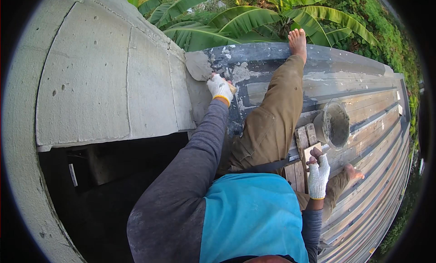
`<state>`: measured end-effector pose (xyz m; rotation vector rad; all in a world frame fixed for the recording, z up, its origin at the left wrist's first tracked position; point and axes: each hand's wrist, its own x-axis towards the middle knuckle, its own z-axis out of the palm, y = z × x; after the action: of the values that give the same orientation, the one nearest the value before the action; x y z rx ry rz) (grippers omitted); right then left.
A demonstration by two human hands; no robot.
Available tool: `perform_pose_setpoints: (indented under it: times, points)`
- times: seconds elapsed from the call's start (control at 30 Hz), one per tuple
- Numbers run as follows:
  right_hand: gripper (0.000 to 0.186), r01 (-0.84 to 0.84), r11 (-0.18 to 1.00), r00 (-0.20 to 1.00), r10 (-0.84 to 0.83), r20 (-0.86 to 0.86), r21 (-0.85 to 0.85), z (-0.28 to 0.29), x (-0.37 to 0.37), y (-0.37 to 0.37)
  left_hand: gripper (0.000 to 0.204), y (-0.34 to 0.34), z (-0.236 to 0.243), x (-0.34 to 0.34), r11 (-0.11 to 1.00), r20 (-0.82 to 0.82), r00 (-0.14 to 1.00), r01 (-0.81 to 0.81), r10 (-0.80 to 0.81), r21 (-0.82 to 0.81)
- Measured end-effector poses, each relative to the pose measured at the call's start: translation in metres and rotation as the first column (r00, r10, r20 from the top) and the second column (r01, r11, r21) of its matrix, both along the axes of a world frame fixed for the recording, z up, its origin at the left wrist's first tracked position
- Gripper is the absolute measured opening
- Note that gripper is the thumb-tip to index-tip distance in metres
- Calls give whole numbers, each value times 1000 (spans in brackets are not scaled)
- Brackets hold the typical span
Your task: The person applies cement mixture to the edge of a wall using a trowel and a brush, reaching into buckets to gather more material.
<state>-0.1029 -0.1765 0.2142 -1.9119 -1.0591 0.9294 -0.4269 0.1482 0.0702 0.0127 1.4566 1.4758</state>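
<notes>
My left hand [220, 88], in a white fingerless glove with a yellow cuff, is closed round a trowel. The trowel's pale wooden handle end [233, 87] sticks out beside the palm, and its grey blade [198, 66] lies against the corner where the concrete wall [91, 76] meets the roof's dark flashing [263, 52]. My right hand [319, 176], gloved likewise, hovers by a small pale board [312, 151]. Its fingers are loosely bent and apart, and I see nothing gripped in them. Just past it stands a round bucket [321, 123] with grey mortar [339, 125] inside.
I sit on a ribbed metal roof [377, 145], legs spread, bare feet on the sheets. Wooden slats [302, 138] lie between my legs. A dark opening [113, 199] gapes under the wall at left. Banana leaves [245, 24] grow beyond the roof edge.
</notes>
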Motion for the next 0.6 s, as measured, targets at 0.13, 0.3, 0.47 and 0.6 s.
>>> perform_pose_setpoints:
  times: [0.13, 0.3, 0.47, 0.6]
  points:
    - [40, 42, 999, 998, -43, -44, -25, 0, 1, -3, 31, -70, 10, 22, 999, 138, 990, -35, 38, -23]
    - [41, 43, 999, 998, -44, -39, -30, 0, 7, -3, 40, -161, -12, 8, 997, 112, 991, 67, -72, 41]
    - [41, 34, 999, 998, -35, -49, -39, -5, 7, -6, 33, -140, 19, 7, 972, -123, 964, 236, -237, -23]
    - [38, 42, 998, 999, -43, -32, -49, 6, 4, 2, 29, -78, 49, -4, 919, -200, 897, 389, -394, -66]
